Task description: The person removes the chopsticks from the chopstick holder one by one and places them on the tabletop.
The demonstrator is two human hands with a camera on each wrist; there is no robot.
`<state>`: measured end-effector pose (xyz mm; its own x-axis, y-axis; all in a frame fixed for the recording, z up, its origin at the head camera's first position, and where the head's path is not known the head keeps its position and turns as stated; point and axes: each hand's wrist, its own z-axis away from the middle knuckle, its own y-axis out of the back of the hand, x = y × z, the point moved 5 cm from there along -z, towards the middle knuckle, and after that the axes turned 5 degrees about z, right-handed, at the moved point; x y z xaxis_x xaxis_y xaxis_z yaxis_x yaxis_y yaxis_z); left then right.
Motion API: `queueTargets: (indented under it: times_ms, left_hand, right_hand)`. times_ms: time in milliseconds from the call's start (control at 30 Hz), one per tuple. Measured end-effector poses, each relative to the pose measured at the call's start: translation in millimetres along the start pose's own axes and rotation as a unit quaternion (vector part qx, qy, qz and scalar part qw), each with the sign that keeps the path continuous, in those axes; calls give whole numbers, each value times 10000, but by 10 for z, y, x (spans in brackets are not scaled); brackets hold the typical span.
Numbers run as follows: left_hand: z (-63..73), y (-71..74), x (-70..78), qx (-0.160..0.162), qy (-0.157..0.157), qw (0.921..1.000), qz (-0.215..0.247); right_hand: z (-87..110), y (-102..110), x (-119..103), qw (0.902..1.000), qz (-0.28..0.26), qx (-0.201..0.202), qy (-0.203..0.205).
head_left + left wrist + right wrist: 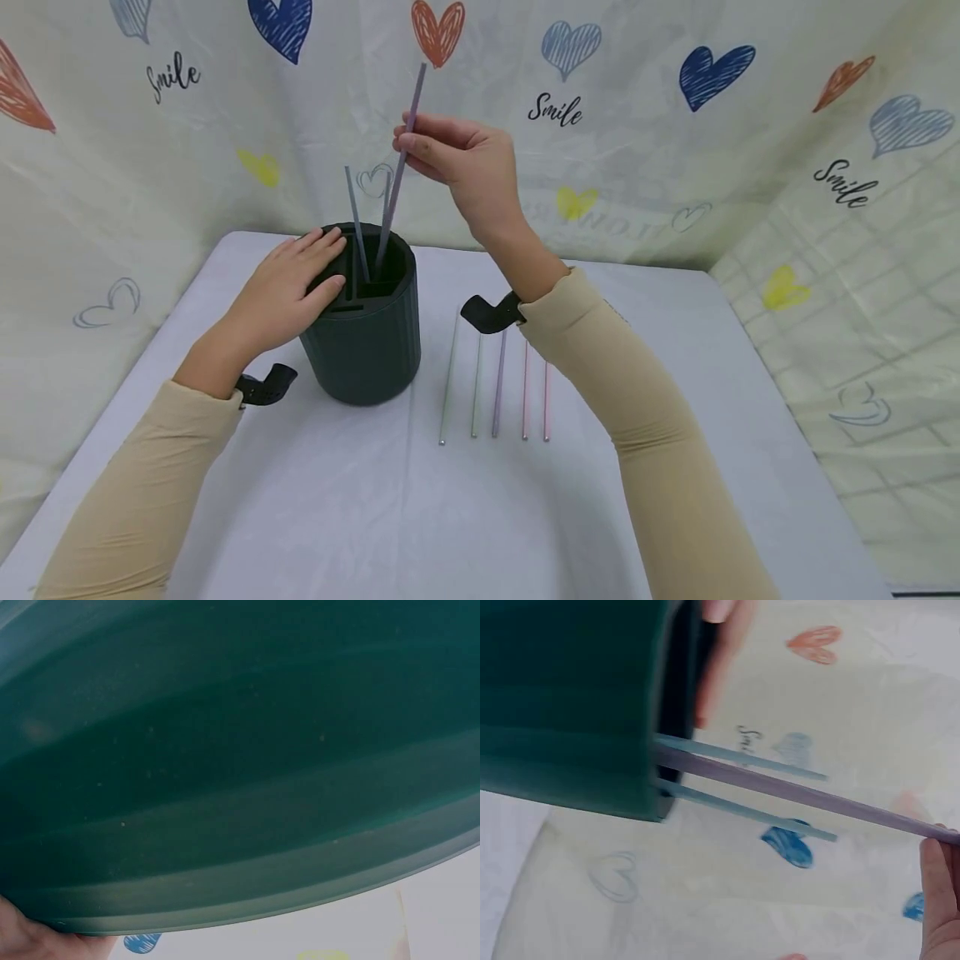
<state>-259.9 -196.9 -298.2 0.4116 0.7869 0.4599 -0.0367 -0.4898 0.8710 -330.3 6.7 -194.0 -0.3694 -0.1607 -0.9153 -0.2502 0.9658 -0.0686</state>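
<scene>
Holder (360,358), dark green with a ribbed wall, stands upright on the white table (315,517); dividers split its interior into compartments. Two blue sticks (353,200) rise from the large compartment toward the right, their upper ends well above the rim and leaning apart. Between them, in the right wrist view, runs a purple stick (397,179), tilted, its lower end inside the holder and its upper end high above it; whether that lower end touches the holder's floor cannot be told.

The right hand (468,167) pinches the purple stick between thumb and fingers on its upper part, well above the rim. The left hand (281,283) rests on the left part of the holder's top, fingers extended and thumb spread away from them, over the smaller compartments; what these contain is hidden. In the left wrist view the holder's ribbed wall fills most of the field, with part of the hand touching its edge.

To the right of the holder, five sticks lie side by side on the table, apart from one another: two green sticks (448,383), another purple one (498,383) and two pink sticks (526,392). The right forearm overlaps some upper ends. Behind hangs a cloth (637,167) printed with hearts.
</scene>
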Motion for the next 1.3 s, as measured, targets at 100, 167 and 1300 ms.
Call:
queueTargets:
  times_ms: [100, 167, 1300]
  left_hand:
    - [1, 2, 3, -13, 3, 10000, 3]
    - [-1, 0, 3, -19, 10, 10000, 8]
    - [-4, -4, 7, -38, 50, 10000, 0]
  right_hand:
    - [35, 105, -144, 9993, -325, 175, 95]
    - [58, 198, -218, 9973, -637, 355, 72]
    - [805, 2161, 700, 9398, -633, 1235, -3124]
